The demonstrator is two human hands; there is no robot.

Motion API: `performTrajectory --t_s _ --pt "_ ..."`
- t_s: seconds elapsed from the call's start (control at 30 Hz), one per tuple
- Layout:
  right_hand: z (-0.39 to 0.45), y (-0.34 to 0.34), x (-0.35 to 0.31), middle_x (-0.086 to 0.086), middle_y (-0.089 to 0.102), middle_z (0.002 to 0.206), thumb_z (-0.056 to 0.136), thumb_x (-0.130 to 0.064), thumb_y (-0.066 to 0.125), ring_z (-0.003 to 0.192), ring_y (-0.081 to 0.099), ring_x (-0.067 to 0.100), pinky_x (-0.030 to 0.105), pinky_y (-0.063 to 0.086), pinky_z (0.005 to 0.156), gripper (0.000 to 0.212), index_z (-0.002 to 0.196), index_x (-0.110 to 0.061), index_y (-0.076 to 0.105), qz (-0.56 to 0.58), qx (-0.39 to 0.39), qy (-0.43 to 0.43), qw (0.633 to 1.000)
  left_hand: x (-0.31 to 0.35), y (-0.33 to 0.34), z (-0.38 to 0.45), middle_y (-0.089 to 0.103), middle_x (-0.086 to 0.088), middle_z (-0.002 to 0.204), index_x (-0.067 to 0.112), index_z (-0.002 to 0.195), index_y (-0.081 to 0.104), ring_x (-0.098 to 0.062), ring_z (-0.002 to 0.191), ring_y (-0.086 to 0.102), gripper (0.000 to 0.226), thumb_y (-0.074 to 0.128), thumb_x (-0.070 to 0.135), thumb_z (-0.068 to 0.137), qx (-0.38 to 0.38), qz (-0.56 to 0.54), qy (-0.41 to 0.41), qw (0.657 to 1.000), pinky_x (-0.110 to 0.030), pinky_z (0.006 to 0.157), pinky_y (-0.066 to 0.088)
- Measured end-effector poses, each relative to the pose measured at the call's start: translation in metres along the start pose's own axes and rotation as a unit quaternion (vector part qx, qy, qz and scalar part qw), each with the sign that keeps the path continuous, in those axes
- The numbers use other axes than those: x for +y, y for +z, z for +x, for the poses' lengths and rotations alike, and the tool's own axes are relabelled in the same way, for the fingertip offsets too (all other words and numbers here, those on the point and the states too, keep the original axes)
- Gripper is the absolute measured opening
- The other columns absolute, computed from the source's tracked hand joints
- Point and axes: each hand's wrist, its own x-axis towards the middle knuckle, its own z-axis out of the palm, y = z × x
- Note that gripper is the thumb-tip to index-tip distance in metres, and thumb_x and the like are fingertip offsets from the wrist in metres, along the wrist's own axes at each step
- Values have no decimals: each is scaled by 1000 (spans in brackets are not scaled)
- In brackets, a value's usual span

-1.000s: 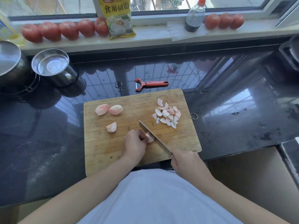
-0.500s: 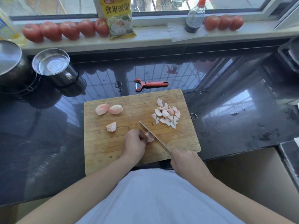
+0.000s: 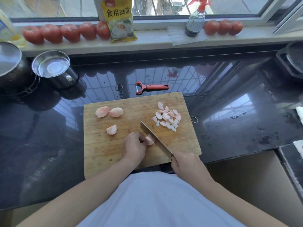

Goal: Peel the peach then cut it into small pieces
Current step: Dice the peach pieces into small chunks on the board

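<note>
On the wooden cutting board (image 3: 101, 153), my left hand (image 3: 135, 147) holds a peeled peach piece (image 3: 150, 140) with curled fingers. My right hand (image 3: 186, 164) grips the handle of a knife (image 3: 155, 139), whose blade lies against the right side of that piece. Two peeled peach chunks (image 3: 109, 111) lie at the board's far left, and a third chunk (image 3: 111, 129) sits nearer to me. A pile of several small cut pieces (image 3: 168, 118) lies at the board's far right.
A red peeler (image 3: 151, 87) lies on the black counter just behind the board. A steel cup (image 3: 54, 69) and a dark pot (image 3: 11, 69) stand at the left. Tomatoes (image 3: 65, 32), a yellow packet (image 3: 120, 20) and a spray bottle (image 3: 195, 22) line the windowsill.
The knife blade has shifted slightly against the held peach piece. Both hands stay in nearly the same place.
</note>
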Motion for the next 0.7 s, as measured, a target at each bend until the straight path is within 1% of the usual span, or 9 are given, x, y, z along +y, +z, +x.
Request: performTrajectory --t_s 0.17,0.3,0.37,0.43,0.5,0.57,0.63,0.7 --pt "3 3 -1 10 61 72 99 -17 46 69 60 37 45 52 61 18 81 -15 41 -15 -27 2 1000 1 -1 -1 67 1 95 28 68 65 -20 93 60 25 78 24 89 4 6 -1 1000 -29 73 38" --pt "2 3 -2 6 51 71 100 -16 43 71 56 35 40 42 60 20 80 -16 38 -27 -41 9 999 1 0 -1 67 2 94 25 72 71 -20 92 60 19 80 25 89 0 1 -1 1000 -28 71 37" --pt "3 2 -3 4 47 70 100 -15 42 69 51 33 35 36 58 20 81 -16 38 -40 -46 8 998 2 -1 -1 67 2 95 25 72 71 -19 92 59 19 80 26 89 -4 2 -4 1000 -29 71 38" --pt "9 1 -8 3 47 71 100 -11 42 69 49 31 33 34 59 18 83 -16 40 -55 -49 4 997 3 -2 -2 67 3 96 27 71 71 -18 93 58 20 80 27 89 -4 5 -3 1000 -29 74 38" --pt "18 3 -14 4 50 73 101 -10 42 68 51 31 34 37 61 17 85 -16 42 -55 -41 -1 998 3 -2 -1 66 4 97 28 70 69 -17 94 56 22 78 24 90 -6 12 4 1000 -28 77 37" --pt "27 7 -20 6 53 71 102 -13 43 67 54 33 36 41 60 18 84 -15 44 -39 -15 -2 999 3 -3 -2 65 3 98 27 69 67 -17 94 55 24 77 22 90 -6 14 9 1000 -28 78 35" --pt "31 9 -22 8 60 73 102 -16 45 66 56 33 39 47 59 18 85 -14 49 -21 14 2 1000 4 -2 -4 67 3 96 28 66 66 -18 94 57 26 78 21 88 -3 8 7 1000 -28 78 36" --pt "32 8 -19 9 63 74 103 -19 45 68 59 33 44 53 61 20 86 -13 54 1 33 17 999 2 -2 -3 67 5 91 28 64 64 -18 94 59 30 76 16 89 -2 8 13 1000 -26 77 35"
